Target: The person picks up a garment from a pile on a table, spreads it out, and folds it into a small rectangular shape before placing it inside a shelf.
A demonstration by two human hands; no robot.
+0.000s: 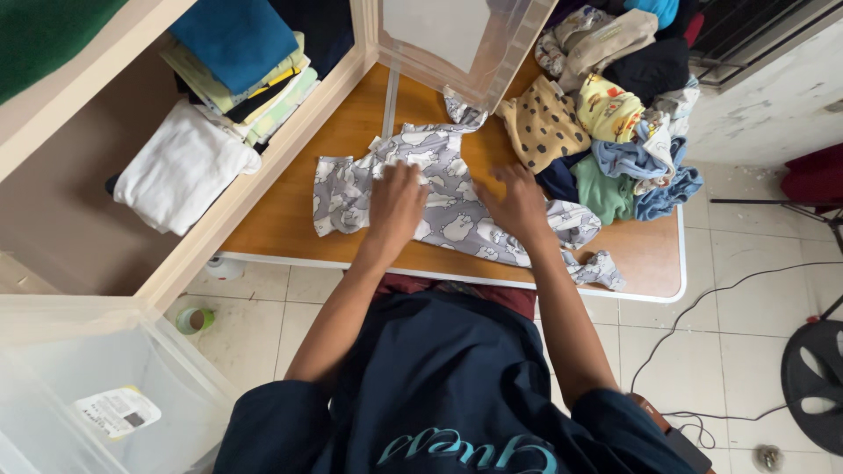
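A grey garment with white animal shapes [448, 206] lies spread flat on the small wooden table [290, 211]. My left hand [395, 204] presses flat on its middle, fingers together and pointing away from me. My right hand [518, 204] rests flat on the garment a little to the right, close to the pile of clothes. Neither hand grips the cloth; both lie palm down on it. One end of the garment [597, 268] trails toward the table's front right edge.
A heap of mixed clothes [615, 114] fills the table's far right. A clear plastic bin [457, 39] stands at the back. A shelf unit on the left holds folded clothes [237, 70] and a white folded piece [180, 167]. Another clear bin [97, 386] and a fan [812, 382] stand on the floor.
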